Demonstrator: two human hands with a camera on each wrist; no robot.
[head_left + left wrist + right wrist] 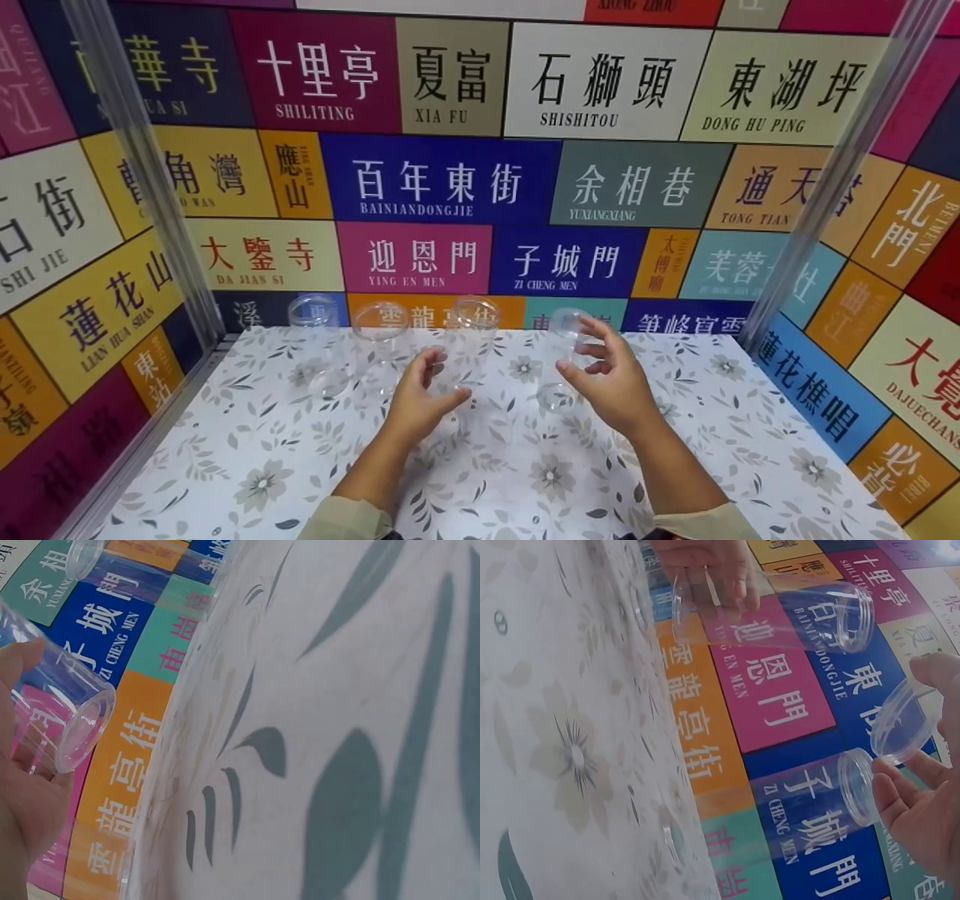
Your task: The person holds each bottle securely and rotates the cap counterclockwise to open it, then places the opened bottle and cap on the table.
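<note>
My left hand grips a clear plastic jar between its thumb and fingers; its round base shows in the left wrist view. Whether this jar touches the table cannot be told. My right hand pinches a clear round lid, tilted beside the mouth of another upright clear jar. In the right wrist view, fingertips of that hand are at this jar's rim. Two more clear jars, one farthest left and one nearer my left hand, stand upright.
A white tabletop with grey leaf and flower print lies beneath. Behind it rises a wall of coloured panels with Chinese lettering. Clear upright posts stand at the back left and back right corners.
</note>
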